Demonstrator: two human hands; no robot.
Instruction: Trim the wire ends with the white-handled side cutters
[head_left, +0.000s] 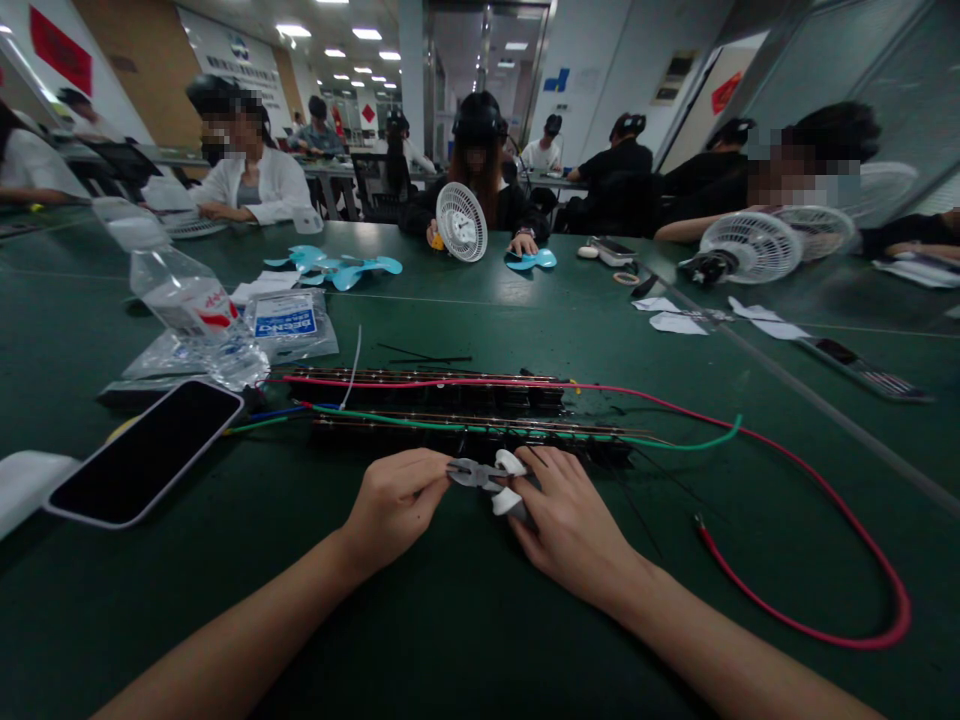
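My right hand (566,515) is closed around pliers (480,474) with white and grey handles, their jaws pointing left. The fingers of my left hand (401,505) are pinched together at the tip of the jaws; whatever they hold there is too small to make out. Just beyond both hands lie two long black strips (420,395) with thin copper-coloured wires along them. A red cable (645,395) runs over the far strip and curls round at the right. Along the near strip stretches a green wire (675,445). A pale zip tie (352,370) sticks up at their left part.
On the left are a phone (150,455), a water bottle (187,300), a plastic bag (292,322) and a white object (30,485). Blue fan blades (345,268) lie farther back. Across the green table (480,320), a person holds a white fan grille (461,222); others sit around.
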